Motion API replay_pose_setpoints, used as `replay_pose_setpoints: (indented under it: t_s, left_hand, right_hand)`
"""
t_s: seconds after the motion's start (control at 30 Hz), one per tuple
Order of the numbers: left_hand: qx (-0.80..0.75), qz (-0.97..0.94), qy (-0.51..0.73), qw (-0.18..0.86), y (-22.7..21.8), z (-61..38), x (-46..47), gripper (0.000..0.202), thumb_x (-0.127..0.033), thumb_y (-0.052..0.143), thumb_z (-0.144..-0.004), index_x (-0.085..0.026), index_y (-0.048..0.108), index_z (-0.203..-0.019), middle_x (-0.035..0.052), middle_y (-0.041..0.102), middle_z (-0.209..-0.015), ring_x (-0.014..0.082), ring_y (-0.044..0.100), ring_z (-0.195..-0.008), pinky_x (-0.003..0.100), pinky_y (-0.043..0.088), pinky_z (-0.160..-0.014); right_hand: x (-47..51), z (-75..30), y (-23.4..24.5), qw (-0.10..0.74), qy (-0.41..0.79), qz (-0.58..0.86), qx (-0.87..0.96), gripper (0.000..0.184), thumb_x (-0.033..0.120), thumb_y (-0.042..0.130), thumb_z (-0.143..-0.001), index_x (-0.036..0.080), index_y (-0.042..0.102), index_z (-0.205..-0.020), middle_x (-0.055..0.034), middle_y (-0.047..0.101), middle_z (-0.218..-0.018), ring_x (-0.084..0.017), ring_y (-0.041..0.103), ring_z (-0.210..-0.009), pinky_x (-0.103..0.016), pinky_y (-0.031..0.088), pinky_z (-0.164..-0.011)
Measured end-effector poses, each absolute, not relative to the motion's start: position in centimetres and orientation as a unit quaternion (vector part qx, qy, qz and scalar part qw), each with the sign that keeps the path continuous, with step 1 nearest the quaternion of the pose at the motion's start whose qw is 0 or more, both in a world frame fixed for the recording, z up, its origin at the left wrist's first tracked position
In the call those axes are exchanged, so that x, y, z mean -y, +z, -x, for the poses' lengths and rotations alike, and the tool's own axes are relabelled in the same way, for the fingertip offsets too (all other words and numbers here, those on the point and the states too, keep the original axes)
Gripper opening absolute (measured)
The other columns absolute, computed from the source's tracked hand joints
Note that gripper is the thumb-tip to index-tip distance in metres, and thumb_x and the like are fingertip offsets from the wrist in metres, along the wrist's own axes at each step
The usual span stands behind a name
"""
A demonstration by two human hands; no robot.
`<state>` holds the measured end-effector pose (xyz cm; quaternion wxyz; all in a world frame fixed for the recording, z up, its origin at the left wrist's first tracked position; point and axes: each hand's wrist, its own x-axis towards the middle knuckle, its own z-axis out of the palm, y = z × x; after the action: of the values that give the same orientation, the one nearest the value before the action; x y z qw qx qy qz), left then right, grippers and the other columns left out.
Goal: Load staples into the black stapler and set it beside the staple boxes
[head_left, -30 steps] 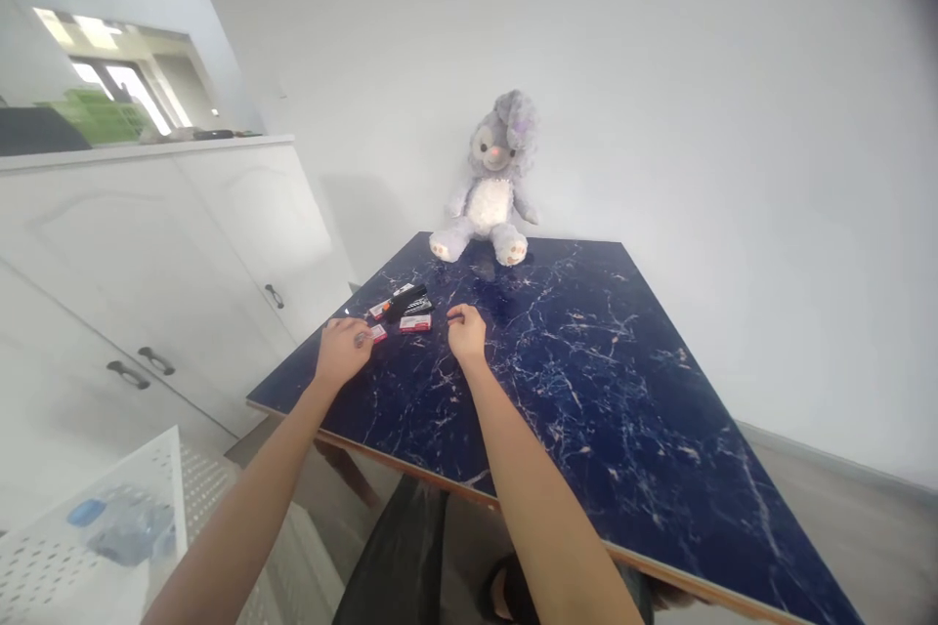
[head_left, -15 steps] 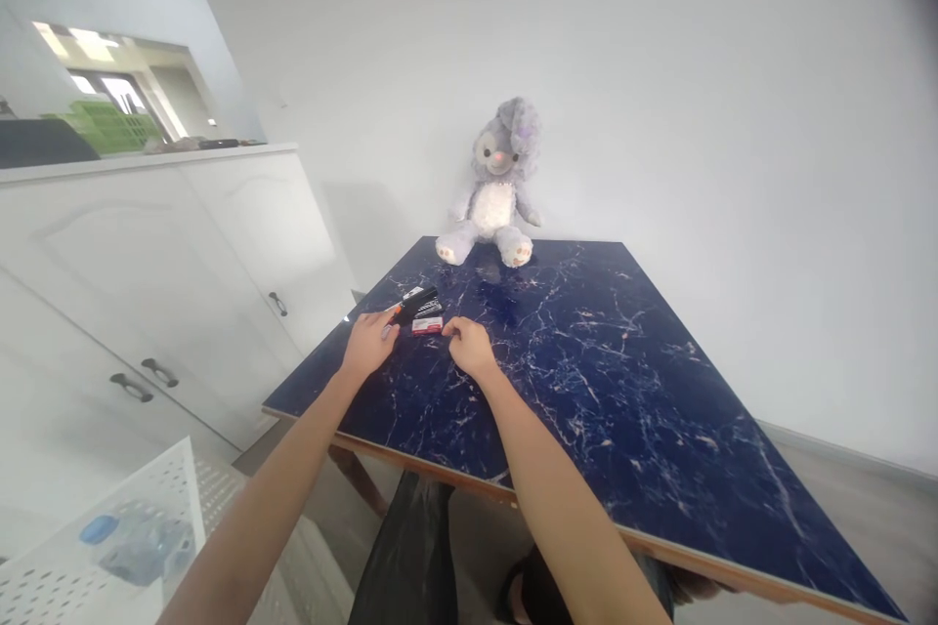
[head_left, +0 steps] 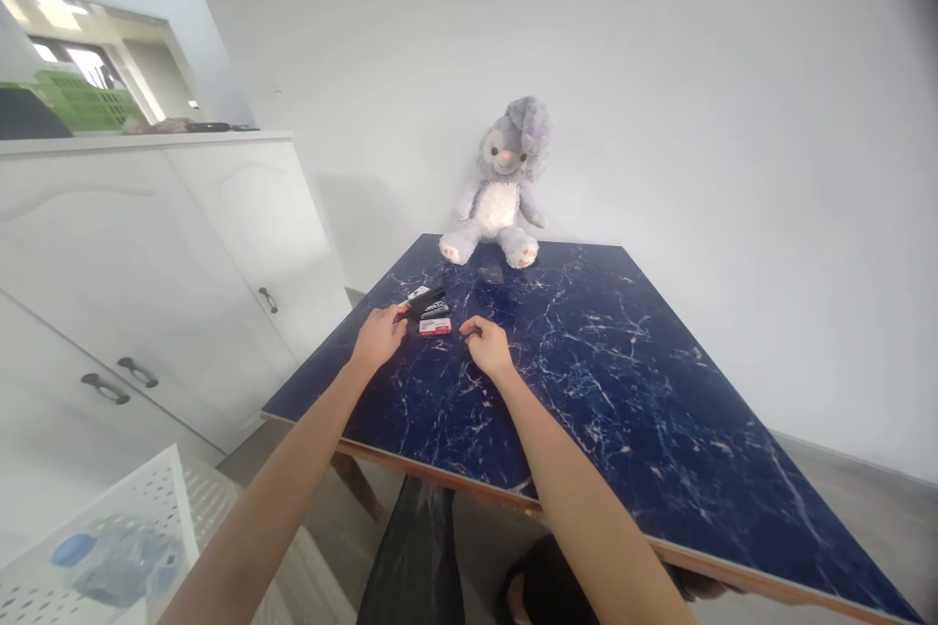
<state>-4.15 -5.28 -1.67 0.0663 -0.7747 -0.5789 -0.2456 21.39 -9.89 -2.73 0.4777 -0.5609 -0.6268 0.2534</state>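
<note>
Both my arms reach over a dark blue marbled table (head_left: 586, 381). My left hand (head_left: 379, 337) lies with curled fingers at the left of a small cluster: a black stapler (head_left: 427, 299) and a little red-and-white box (head_left: 435, 326). It covers another small item, so what it grips stays hidden. My right hand (head_left: 485, 346) rests on the tabletop just right of the box, fingers bent in a loose pinch, with nothing visible in them.
A grey and white plush rabbit (head_left: 502, 186) sits at the table's far edge against the wall. White cabinets (head_left: 147, 254) stand to the left. A white perforated tray (head_left: 109, 547) with blue items is at bottom left.
My left hand has slid forward and right onto the cluster, covering the small red box near it. My right hand shifted slightly right. The view has moved a little.
</note>
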Motion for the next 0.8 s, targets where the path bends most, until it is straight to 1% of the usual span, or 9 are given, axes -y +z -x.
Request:
replay_pose_setpoints:
  t_s: [0.1,0.17,0.3,0.4,0.5,0.6,0.67,0.73,0.8]
  left_hand:
    - [0.586,0.77,-0.243,0.063,-1.7,4.1,4.9,0.025,-0.031,0.054,-0.096,-0.02,0.061,-0.118,0.0126,0.069,-0.103,0.0297,0.064,-0.103,0.039,0.051,-0.086]
    - [0.588,0.768,-0.246,0.061,-1.7,4.0,4.7,0.025,-0.03,0.056,-0.095,-0.02,0.06,-0.117,0.0122,0.068,-0.101,0.0294,0.064,-0.102,0.039,0.051,-0.086]
    - [0.577,0.772,-0.26,0.056,-1.5,3.9,4.8,0.023,-0.031,0.057,-0.094,-0.022,0.061,-0.114,0.011,0.068,-0.104,0.0294,0.061,-0.106,0.04,0.05,-0.091]
    - [0.563,0.781,-0.267,0.054,-1.5,3.7,5.0,0.023,-0.032,0.058,-0.093,-0.023,0.062,-0.114,0.0097,0.07,-0.107,0.0302,0.059,-0.109,0.041,0.049,-0.094]
    - [0.555,0.785,-0.269,0.057,-1.6,3.6,5.2,0.023,-0.031,0.057,-0.094,-0.023,0.062,-0.114,0.0094,0.071,-0.109,0.0308,0.058,-0.108,0.042,0.049,-0.094]
    - [0.555,0.785,-0.268,0.062,-1.6,3.6,5.3,0.024,-0.03,0.056,-0.095,-0.022,0.062,-0.116,0.0101,0.071,-0.11,0.0315,0.058,-0.108,0.042,0.048,-0.094]
    - [0.556,0.785,-0.265,0.063,-1.6,3.6,5.5,0.026,-0.031,0.055,-0.096,-0.021,0.061,-0.119,0.0109,0.071,-0.112,0.0317,0.058,-0.109,0.042,0.048,-0.094]
    - [0.558,0.784,-0.264,0.063,-1.6,3.6,5.7,0.028,-0.031,0.054,-0.096,-0.02,0.06,-0.122,0.0117,0.071,-0.113,0.0314,0.058,-0.11,0.041,0.048,-0.094]
    - [0.563,0.781,-0.264,0.061,-1.5,3.7,5.9,0.03,-0.031,0.054,-0.097,-0.02,0.06,-0.124,0.0124,0.071,-0.113,0.0308,0.06,-0.109,0.04,0.048,-0.092]
  right_hand:
    - [10.1,-21.2,-2.8,0.469,0.244,0.56,0.638,0.036,0.003,0.044,-0.067,0.021,0.07,-0.085,0.0001,0.073,-0.088,-0.015,0.066,-0.076,-0.027,0.052,-0.085]
    - [10.3,-21.0,-2.9,0.47,0.215,0.569,0.64,0.039,0.005,0.046,-0.071,0.02,0.07,-0.099,-0.0041,0.071,-0.101,-0.017,0.066,-0.083,-0.031,0.051,-0.09]
    - [10.5,-20.1,-3.0,0.453,0.125,0.618,0.631,0.055,0.015,0.05,-0.083,0.016,0.051,-0.138,-0.0149,0.06,-0.13,-0.025,0.063,-0.106,-0.037,0.049,-0.097]
    - [9.6,-19.2,-3.0,0.392,0.093,0.625,0.669,0.06,0.022,0.055,-0.086,0.015,0.044,-0.144,-0.0176,0.054,-0.137,-0.03,0.057,-0.12,-0.041,0.045,-0.103]
    - [8.2,-18.3,-3.0,0.354,0.073,0.6,0.713,0.059,0.027,0.062,-0.083,0.016,0.048,-0.139,-0.0169,0.051,-0.141,-0.03,0.055,-0.12,-0.04,0.044,-0.103]
    - [7.3,-18.0,-2.9,0.324,0.069,0.584,0.741,0.035,0.028,0.063,-0.083,0.018,0.06,-0.117,-0.0131,0.063,-0.119,-0.028,0.057,-0.109,-0.038,0.044,-0.097]
    - [7.2,-18.0,-2.9,0.317,0.072,0.575,0.751,0.018,0.028,0.064,-0.085,0.019,0.063,-0.101,-0.0092,0.066,-0.104,-0.025,0.056,-0.102,-0.036,0.042,-0.094]
    - [7.6,-18.2,-2.8,0.322,0.081,0.565,0.756,0.012,0.03,0.066,-0.086,0.02,0.064,-0.093,-0.0059,0.067,-0.095,-0.023,0.056,-0.097,-0.033,0.041,-0.091]
    - [8.2,-18.4,-2.6,0.327,0.089,0.56,0.756,0.017,0.034,0.071,-0.085,0.02,0.063,-0.089,-0.0036,0.066,-0.091,-0.021,0.056,-0.093,-0.03,0.041,-0.085]
